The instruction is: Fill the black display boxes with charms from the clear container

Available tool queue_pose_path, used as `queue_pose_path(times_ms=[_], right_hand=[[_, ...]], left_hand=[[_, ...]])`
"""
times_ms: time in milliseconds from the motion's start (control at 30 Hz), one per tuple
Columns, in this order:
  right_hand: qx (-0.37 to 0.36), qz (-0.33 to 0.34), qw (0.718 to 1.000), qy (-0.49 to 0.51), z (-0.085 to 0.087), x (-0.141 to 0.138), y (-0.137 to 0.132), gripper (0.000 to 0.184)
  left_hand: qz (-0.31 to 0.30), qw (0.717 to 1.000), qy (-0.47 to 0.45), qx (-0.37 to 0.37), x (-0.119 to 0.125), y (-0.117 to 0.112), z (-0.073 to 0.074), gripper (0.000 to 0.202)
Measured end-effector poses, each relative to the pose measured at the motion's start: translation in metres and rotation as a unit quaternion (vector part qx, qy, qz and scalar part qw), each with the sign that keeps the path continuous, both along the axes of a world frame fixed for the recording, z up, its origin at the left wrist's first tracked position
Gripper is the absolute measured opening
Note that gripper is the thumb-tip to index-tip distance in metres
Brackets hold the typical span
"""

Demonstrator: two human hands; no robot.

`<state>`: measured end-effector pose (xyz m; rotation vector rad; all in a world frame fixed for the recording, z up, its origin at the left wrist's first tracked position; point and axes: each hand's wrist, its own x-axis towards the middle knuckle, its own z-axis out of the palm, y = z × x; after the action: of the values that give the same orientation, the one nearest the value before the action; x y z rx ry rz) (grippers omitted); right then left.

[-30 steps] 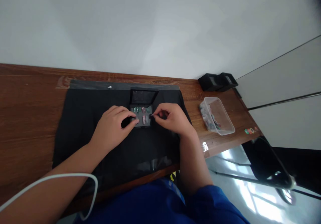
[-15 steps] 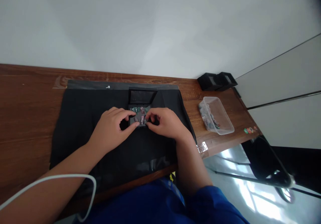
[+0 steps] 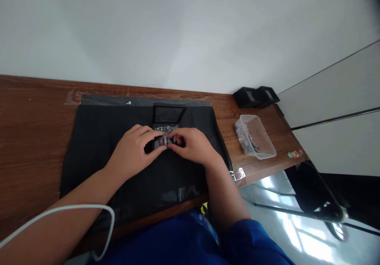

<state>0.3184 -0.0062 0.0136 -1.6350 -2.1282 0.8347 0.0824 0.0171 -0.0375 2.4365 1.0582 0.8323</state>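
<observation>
A small black box [image 3: 154,118] stands on the black mat with its windowed lid raised. Inside, on a grey insert, lie small glossy green pieces [image 3: 160,129] and a pink piece [image 3: 168,129]; their exact kind is too small to make out. My left hand [image 3: 138,144] reaches in from the left, thumb and index finger curled around the near pink glossy pieces [image 3: 165,140]. From the right, my right hand [image 3: 190,144] pinches at the same pieces, its fingertips close to those of the left. Fingers partly cover the box's front and right side.
A clear plastic tub [image 3: 268,146] with small bagged items stands to the right. Black bins [image 3: 249,97] sit at the back right against the wall. Small coloured rings [image 3: 293,154] lie near the right edge. A white cable [image 3: 80,206] crosses my left forearm.
Both hands have drawn closer together over the box, the right one moving left. The near pink pieces have shifted slightly left between the fingertips.
</observation>
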Motion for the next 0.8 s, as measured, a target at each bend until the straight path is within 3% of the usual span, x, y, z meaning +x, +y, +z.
queue_pose_path(times_ms=[233,800], right_hand=[[0.008,0.015,1.000,-0.001,-0.0052,0.0002,-0.0002,0.019],[0.013,0.012,1.000,-0.010,-0.0006,-0.0033,-0.0010,0.014]], left_hand=[[0.005,1.000,0.012,-0.004,0.0046,0.0000,-0.0030,0.039],[-0.003,0.999,-0.025,-0.022,0.0035,-0.0013,-0.0019,0.026]])
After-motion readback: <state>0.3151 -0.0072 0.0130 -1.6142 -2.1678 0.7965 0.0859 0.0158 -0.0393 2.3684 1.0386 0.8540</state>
